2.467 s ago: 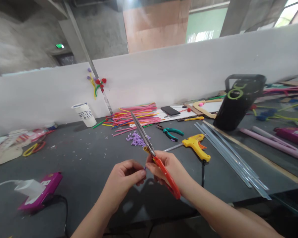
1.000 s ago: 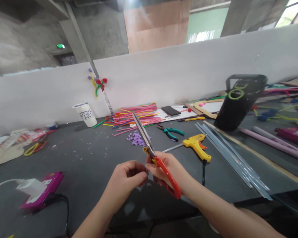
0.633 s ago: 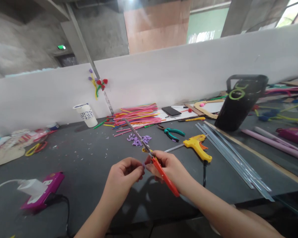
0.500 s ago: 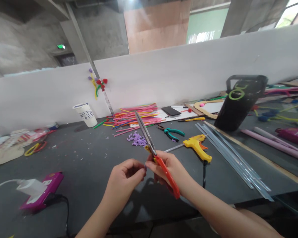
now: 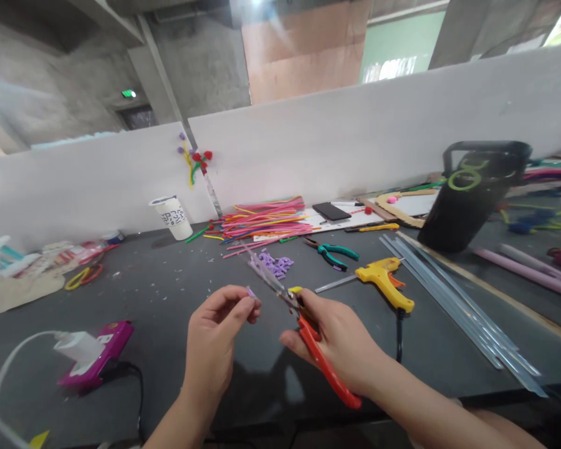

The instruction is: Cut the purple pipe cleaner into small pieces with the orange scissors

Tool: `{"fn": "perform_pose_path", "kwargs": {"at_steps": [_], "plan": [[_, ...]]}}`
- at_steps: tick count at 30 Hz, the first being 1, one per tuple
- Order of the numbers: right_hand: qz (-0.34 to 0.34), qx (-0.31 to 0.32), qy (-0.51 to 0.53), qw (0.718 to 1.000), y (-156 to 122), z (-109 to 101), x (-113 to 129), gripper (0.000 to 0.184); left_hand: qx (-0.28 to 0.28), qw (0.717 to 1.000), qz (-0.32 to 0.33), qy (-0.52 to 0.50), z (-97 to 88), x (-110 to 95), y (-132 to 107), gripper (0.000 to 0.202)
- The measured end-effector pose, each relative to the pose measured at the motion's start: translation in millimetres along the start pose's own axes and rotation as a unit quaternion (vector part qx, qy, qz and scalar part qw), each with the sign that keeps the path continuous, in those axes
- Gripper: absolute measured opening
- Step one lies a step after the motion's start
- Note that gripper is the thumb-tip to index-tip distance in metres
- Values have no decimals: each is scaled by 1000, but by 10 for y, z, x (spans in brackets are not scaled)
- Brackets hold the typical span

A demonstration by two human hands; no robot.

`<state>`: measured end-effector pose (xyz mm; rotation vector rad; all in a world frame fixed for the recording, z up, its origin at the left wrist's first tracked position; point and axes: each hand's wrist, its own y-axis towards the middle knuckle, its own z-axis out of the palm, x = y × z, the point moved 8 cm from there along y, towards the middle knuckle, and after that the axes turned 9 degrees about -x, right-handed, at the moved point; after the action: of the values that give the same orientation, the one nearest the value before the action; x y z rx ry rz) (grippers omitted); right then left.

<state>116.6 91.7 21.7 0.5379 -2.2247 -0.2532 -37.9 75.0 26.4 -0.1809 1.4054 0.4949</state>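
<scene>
My left hand (image 5: 215, 333) is closed in a pinch, with a small purple piece (image 5: 251, 293) between thumb and fingertips. Red-handled scissors (image 5: 325, 362) are in my right hand (image 5: 348, 343), their blurred blades pointing forward and left. Something yellow (image 5: 295, 289) shows by the scissors' pivot at my right fingers; its kind I cannot make out. Beyond the blades lies a pile of small purple cut pieces (image 5: 280, 267) on the dark table. The two hands are apart, the left one just beside the blades.
Behind the purple pile lies a bundle of pink and orange pipe cleaners (image 5: 266, 218). Teal-handled pliers (image 5: 336, 252), a yellow glue gun (image 5: 381, 277) and clear glue sticks (image 5: 453, 305) are to the right, near a black bottle (image 5: 472, 199). A white cup (image 5: 172, 218) and magenta power strip (image 5: 98, 358) stand left.
My hands have drawn apart; the right has moved right and slightly down with the scissors, which now tilt further left. The purple piece in my left fingers shows more clearly. The view has shifted slightly.
</scene>
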Motion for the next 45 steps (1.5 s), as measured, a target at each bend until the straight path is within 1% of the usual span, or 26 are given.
{"fn": "perform_pose_path", "kwargs": {"at_steps": [3, 5, 8, 13, 21, 31, 42, 45], "plan": [[-55, -14, -108, 993, -46, 22, 23, 35, -13, 999, 16, -47, -27, -81, 0, 2], [-77, -16, -144, 986, -67, 59, 16, 33, -12, 998, 23, -61, -29, -117, -7, 4], [-100, -17, -170, 980, -83, 88, 27, 31, -16, 998, 25, -55, -50, -130, -12, 3], [-121, -35, -185, 975, -97, 78, 82, 31, -21, 998, 23, -55, -82, -119, -8, 3], [-143, -60, -195, 969, -97, 77, 102, 36, -10, 997, 26, -68, -58, -131, -17, 6], [-145, -65, -203, 966, -104, 76, 98, 39, -8, 995, 18, -93, -51, -133, -18, 6], [-169, -92, -202, 960, -117, 55, 124, 36, -13, 993, 24, -119, -60, -136, 4, 4], [-158, -87, -186, 966, -98, 49, 105, 35, -13, 992, 24, -120, -60, -146, 9, 4]]}}
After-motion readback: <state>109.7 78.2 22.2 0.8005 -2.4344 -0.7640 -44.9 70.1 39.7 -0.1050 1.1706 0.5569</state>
